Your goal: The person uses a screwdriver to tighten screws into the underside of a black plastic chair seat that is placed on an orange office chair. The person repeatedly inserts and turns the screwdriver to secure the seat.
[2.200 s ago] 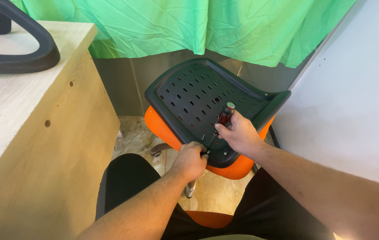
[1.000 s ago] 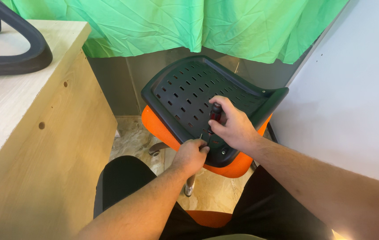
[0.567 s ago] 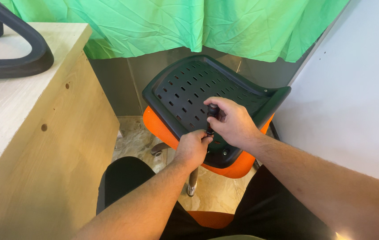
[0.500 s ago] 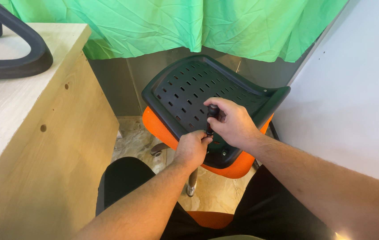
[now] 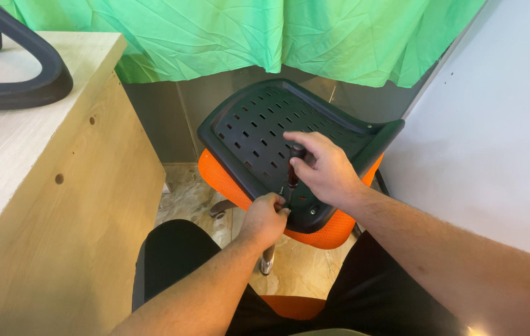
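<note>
1. The right hand (image 5: 327,171) grips a screwdriver (image 5: 293,171) with a dark red-and-black handle, fingers curled shut around the top and the shaft pointing down into the black perforated seat plate (image 5: 265,130).
2. The left hand (image 5: 266,218) pinches closed at the screwdriver's tip, just under the right fingers, steadying a small fastener that is too tiny to make out.
3. Compared with two seconds ago, the right hand has shifted along the plate toward the left hand and its grip has rolled over the handle, which suggests turning is under way.
4. The plate rests on an orange mesh chair cushion (image 5: 215,171), beyond the left fingers.
5. The tip and the screw hole are hidden by the fingers; a black armrest (image 5: 25,90) lies on the wooden surface (image 5: 4,162), cut off at the frame edge.
</note>
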